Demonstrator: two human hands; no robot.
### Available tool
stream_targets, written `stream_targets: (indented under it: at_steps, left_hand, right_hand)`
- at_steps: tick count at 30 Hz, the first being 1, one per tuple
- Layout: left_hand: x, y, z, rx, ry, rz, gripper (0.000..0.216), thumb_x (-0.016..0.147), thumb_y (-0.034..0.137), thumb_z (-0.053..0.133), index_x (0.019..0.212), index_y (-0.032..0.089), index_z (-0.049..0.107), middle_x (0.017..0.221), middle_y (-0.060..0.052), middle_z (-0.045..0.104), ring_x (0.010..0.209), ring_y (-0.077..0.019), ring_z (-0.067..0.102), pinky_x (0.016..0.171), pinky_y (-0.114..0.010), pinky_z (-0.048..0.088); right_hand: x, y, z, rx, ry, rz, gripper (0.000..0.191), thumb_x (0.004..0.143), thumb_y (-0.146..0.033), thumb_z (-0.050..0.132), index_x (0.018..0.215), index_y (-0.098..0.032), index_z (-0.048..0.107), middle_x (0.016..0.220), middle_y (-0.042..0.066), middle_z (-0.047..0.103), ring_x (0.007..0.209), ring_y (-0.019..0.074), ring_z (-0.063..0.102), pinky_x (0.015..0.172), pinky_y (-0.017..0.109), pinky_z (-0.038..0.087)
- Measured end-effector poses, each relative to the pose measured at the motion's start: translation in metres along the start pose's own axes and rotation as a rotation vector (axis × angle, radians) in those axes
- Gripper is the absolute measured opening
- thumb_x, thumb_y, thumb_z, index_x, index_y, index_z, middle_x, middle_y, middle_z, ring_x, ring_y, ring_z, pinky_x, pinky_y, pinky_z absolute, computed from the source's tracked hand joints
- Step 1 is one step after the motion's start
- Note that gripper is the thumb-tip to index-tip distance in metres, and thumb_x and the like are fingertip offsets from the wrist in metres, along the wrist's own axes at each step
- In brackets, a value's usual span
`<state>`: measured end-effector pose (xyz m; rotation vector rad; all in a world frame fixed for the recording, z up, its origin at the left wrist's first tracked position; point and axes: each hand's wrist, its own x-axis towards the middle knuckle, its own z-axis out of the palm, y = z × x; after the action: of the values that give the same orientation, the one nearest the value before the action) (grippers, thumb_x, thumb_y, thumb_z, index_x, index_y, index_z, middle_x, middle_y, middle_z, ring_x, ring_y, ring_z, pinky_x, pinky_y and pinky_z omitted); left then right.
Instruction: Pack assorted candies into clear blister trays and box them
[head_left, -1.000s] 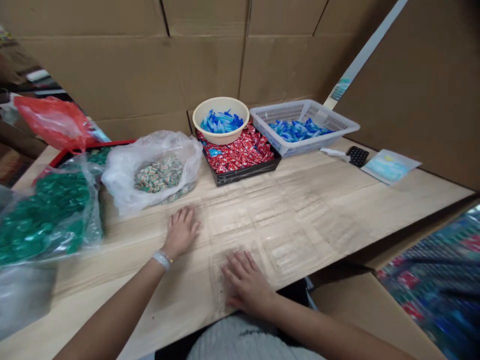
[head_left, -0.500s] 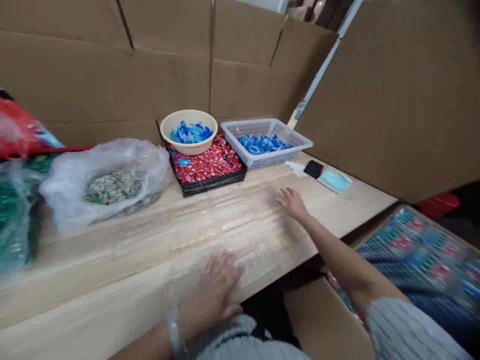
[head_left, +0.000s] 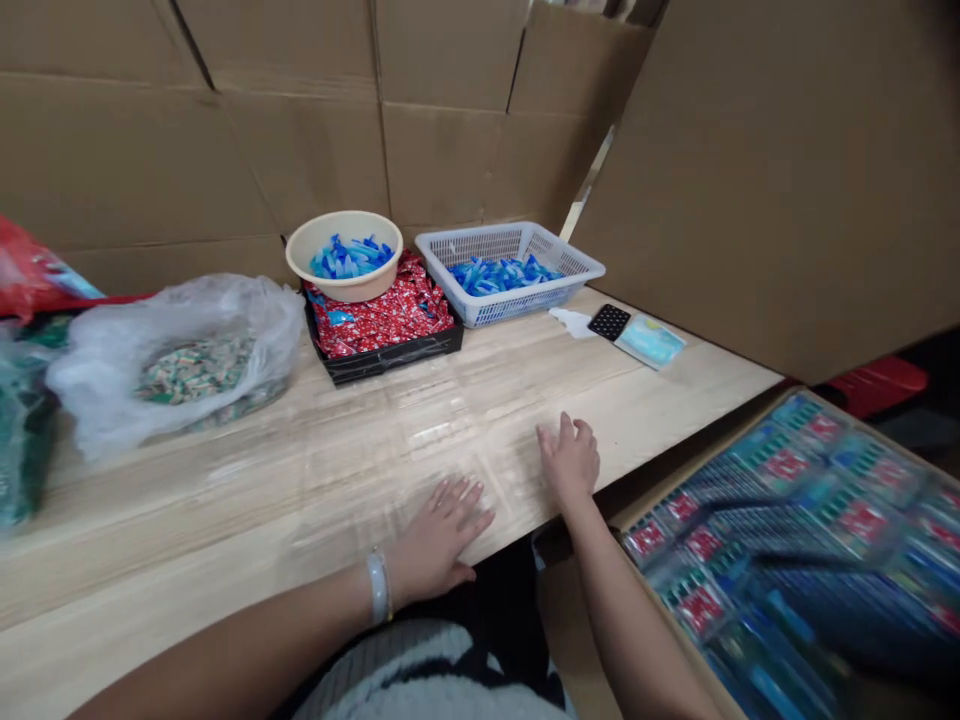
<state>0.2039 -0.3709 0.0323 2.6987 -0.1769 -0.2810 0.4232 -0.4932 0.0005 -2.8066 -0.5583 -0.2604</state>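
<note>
My left hand (head_left: 439,535) lies flat, fingers stretched, on clear plastic blister trays (head_left: 420,440) spread over the wooden table (head_left: 675,385) near its front edge. My right hand (head_left: 570,462) rests just to the right, fingers apart, on the same clear trays close to the table's edge. Neither hand holds anything that I can make out. A white band sits on my left wrist.
At the back stand a cream bowl (head_left: 345,285) of blue pieces, a black tray of red packets (head_left: 382,320) and a white basket (head_left: 510,275) of blue pieces. A clear bag of sweets (head_left: 180,365) lies left. A carton of packed goods (head_left: 795,540) sits lower right. Cardboard walls surround the table.
My right hand has drawn back from the far middle of the table to the front edge beside my left hand. The view has swung further right.
</note>
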Motion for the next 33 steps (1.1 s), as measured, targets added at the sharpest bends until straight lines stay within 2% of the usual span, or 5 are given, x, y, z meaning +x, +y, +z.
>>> stream_targets:
  at_steps: [4,9,21,29,33]
  left_hand:
    - [-0.003,0.007,0.003,0.019,0.008,-0.017,0.082,0.065,0.036,0.067,0.134,0.026,0.024,0.144,-0.012,0.012,0.132,-0.0297,0.004,0.105,-0.049,0.005]
    - [-0.005,0.007,0.012,0.036,0.060,-0.065,0.065,0.075,0.033,0.057,0.133,0.027,0.027,0.144,-0.009,0.017,0.132,-0.0285,0.008,0.105,-0.050,0.008]
    - [-0.055,-0.011,0.007,0.140,0.077,-0.081,0.046,0.086,0.022,0.038,0.131,0.028,0.031,0.142,-0.008,0.024,0.131,-0.0249,0.016,0.105,-0.045,0.015]
    - [-0.080,-0.013,0.010,0.130,0.081,-0.104,0.056,0.083,0.026,0.045,0.134,0.027,0.023,0.144,-0.007,0.018,0.132,-0.0240,0.011,0.106,-0.044,0.013]
    - [-0.081,-0.017,0.007,0.099,0.053,-0.089,0.054,0.083,0.026,0.045,0.134,0.027,0.025,0.144,-0.007,0.017,0.132,-0.0234,0.011,0.106,-0.045,0.012]
  right_hand:
    - [0.078,-0.008,0.014,0.103,-0.048,-0.257,0.054,0.083,-0.048,0.036,0.125,-0.015,0.043,0.124,0.017,0.042,0.112,0.0296,0.038,0.090,0.041,0.033]
    - [0.137,-0.033,0.056,0.142,-0.372,-0.485,0.052,0.084,-0.048,0.035,0.129,-0.022,0.040,0.137,0.011,0.031,0.123,0.0262,0.031,0.098,0.038,0.028]
    - [0.087,-0.090,0.058,0.147,-0.406,-0.526,0.058,0.081,-0.055,0.034,0.130,-0.023,0.038,0.140,0.014,0.026,0.121,0.0326,0.034,0.096,0.044,0.031]
    - [0.034,0.022,0.019,0.158,-0.215,-0.588,0.060,0.082,-0.053,0.032,0.127,-0.014,0.042,0.136,0.016,0.032,0.123,0.0290,0.030,0.098,0.044,0.028]
    - [-0.009,0.009,0.016,0.122,-0.231,-0.547,0.059,0.083,-0.051,0.032,0.127,-0.014,0.041,0.135,0.018,0.031,0.122,0.0296,0.030,0.097,0.045,0.030]
